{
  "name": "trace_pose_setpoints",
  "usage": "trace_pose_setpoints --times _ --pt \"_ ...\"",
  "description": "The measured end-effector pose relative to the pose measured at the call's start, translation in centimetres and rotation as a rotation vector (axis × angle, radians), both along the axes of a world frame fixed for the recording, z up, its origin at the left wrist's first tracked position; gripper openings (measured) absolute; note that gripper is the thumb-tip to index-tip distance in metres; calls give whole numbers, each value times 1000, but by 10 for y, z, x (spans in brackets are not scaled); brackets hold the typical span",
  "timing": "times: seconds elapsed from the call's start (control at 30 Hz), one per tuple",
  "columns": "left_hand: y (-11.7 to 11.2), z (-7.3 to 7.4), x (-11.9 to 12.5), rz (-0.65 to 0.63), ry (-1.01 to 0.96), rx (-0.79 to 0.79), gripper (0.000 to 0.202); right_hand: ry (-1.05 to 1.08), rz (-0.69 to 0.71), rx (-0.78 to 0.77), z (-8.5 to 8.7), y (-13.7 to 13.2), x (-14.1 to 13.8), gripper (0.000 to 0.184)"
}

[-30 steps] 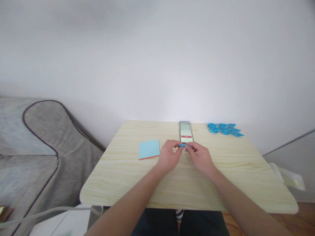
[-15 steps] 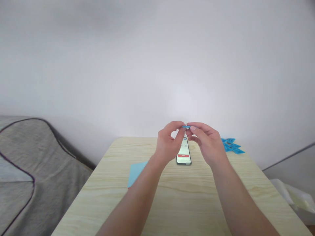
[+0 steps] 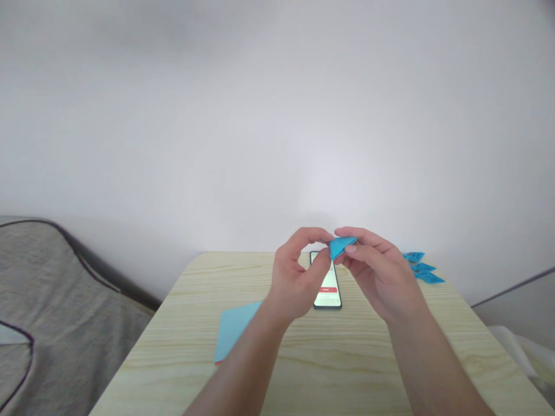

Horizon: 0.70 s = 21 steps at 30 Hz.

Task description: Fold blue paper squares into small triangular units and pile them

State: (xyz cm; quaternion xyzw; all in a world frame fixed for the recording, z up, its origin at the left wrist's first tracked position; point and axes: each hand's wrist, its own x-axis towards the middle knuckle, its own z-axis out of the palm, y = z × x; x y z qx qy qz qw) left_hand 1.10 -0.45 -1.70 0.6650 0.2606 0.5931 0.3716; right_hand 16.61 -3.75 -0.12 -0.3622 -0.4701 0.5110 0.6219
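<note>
A small piece of folded blue paper [image 3: 341,246], roughly triangular, is held up above the far part of the table. My left hand [image 3: 299,274] pinches its left edge between thumb and index finger. On the other side, my right hand [image 3: 384,268] grips its right part, thumb in front and fingers behind. Below and behind the hands lies a phone [image 3: 328,299] with a lit screen and a red bar on it, partly covered by my left hand. Several folded blue paper pieces [image 3: 427,273] rest beyond my right hand.
Light blue paper [image 3: 236,329] with a reddish edge lies on the wooden table [image 3: 191,312], partly under my left forearm. A white wall [image 3: 260,127] rises behind the table. Grey fabric with dark piping [image 3: 73,323] is at the left, and whitish plastic [image 3: 520,352] at the right.
The folded blue paper has turned from edge-on to showing its flat triangular face. Both hands still hold it, and they appear slightly lower in view, as does the table.
</note>
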Motion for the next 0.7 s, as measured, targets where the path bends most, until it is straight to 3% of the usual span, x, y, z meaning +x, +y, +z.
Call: trace_pose_setpoints --times 0.17,0.33,0.5,0.7 --pt "-8 7 -4 -98 -52 -94 14 -1 7 9 1 -8 -1 23" --pt "-14 13 1 -113 -105 -79 20 -51 -63 46 1 -12 -7 20" --pt "-17 15 4 -122 -135 -71 33 -154 -210 131 0 -14 -8 17" --pt "-14 13 3 -108 -116 -80 32 -373 -391 163 9 -23 -7 12"
